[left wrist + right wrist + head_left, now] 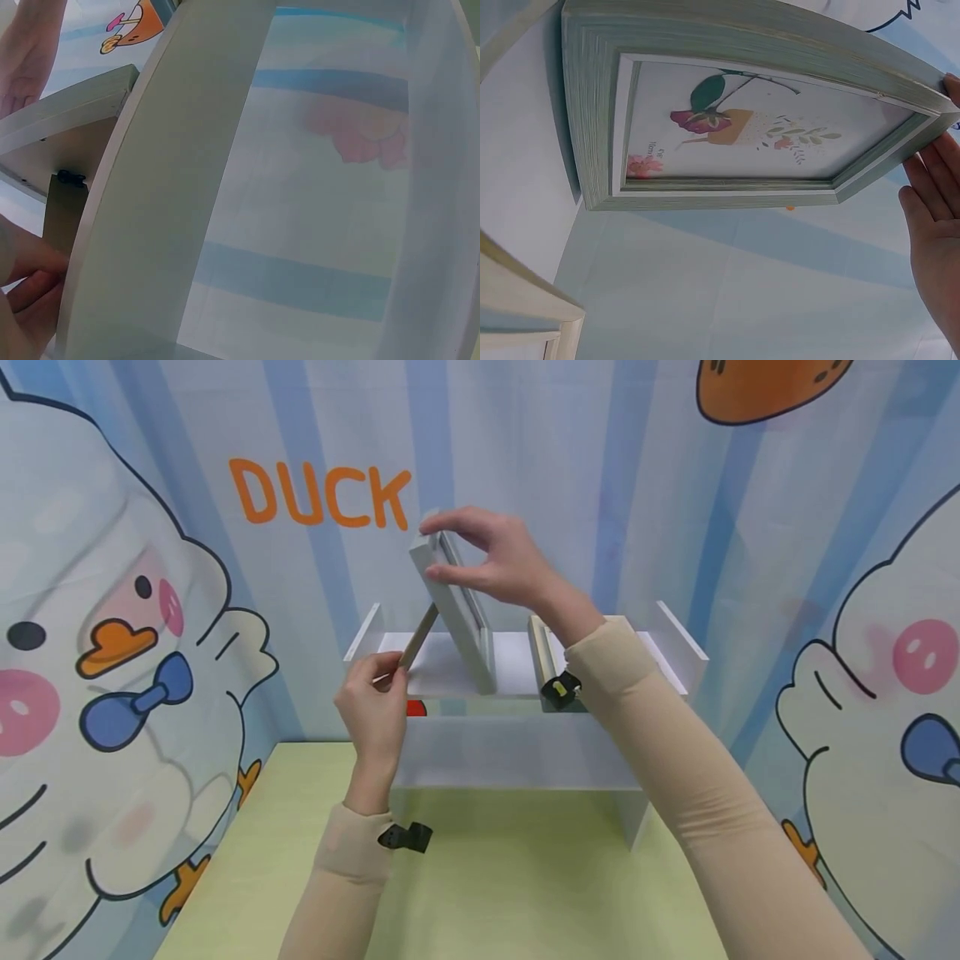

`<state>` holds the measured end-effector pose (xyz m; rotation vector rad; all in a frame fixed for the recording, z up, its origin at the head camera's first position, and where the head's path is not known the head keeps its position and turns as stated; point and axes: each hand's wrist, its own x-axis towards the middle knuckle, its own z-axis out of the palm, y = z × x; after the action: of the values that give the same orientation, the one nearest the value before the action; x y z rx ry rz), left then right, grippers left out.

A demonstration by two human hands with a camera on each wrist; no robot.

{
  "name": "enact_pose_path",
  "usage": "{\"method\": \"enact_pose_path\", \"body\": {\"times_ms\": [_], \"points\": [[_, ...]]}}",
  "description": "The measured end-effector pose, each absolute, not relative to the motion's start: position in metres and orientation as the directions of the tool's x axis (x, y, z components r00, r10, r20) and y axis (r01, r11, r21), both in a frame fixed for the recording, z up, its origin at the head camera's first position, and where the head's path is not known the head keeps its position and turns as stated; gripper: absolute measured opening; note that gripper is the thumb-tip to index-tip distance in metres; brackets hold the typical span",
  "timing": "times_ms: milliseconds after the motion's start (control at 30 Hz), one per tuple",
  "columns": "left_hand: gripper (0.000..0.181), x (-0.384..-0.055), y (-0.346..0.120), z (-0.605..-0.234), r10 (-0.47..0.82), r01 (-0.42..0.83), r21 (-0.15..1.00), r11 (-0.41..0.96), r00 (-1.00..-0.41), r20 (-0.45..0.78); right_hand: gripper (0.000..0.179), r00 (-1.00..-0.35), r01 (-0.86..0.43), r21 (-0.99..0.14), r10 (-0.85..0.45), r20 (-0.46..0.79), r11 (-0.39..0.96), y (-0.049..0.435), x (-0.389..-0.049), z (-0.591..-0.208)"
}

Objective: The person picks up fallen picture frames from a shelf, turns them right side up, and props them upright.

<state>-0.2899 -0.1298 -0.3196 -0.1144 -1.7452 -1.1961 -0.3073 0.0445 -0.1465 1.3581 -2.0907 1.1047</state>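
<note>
A grey-green picture frame [459, 614] stands tilted on the upper board of a white shelf [517, 752]. Pressed flowers and a printed insert show behind its front in the right wrist view. My right hand [504, 558] pinches the upper part of the frame between thumb and fingers. Behind the frame, its support leg [420, 637] is swung out from the back, and the fingertips of my left hand [375, 703] pinch that leg's lower end. The left wrist view shows a dark hinge [71, 178] at the leg's top; the shelf's side hides part of the left fingers.
A second, cream-coloured frame [542, 652] stands on the shelf's right half, partly behind the right forearm. Raised side panels [681, 647] bound the upper board. The shelf stands on a pale yellow table [247, 860] before a duck-print curtain [525, 452]. Something red [416, 707] shows under the board.
</note>
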Motion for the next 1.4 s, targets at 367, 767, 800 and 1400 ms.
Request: {"method": "enact_pose_path", "body": {"times_ms": [367, 767, 800, 1400], "points": [[0.011, -0.290, -0.130, -0.322, -0.406, 0.538, 0.644, 0.544, -0.503, 0.763, 0.043, -0.438, -0.894, -0.401, -0.574, 0.692, 0.199, 0.042, -0.308, -0.148], [0.015, -0.287, -0.133, -0.323, -0.388, 0.564, 0.596, 0.572, -0.454, 0.802, 0.045, -0.447, -0.886, -0.429, -0.575, 0.685, 0.177, 0.042, -0.311, -0.150], [0.016, -0.286, -0.133, -0.322, -0.386, 0.571, 0.587, 0.575, -0.443, 0.809, 0.046, -0.457, -0.881, -0.437, -0.572, 0.682, 0.183, 0.043, -0.311, -0.151], [0.035, -0.276, -0.104, -0.284, -0.381, 0.689, 0.663, 0.292, -0.552, 0.741, 0.054, -0.745, -0.655, -0.654, -0.466, 0.477, 0.379, 0.068, -0.389, -0.171]]}}
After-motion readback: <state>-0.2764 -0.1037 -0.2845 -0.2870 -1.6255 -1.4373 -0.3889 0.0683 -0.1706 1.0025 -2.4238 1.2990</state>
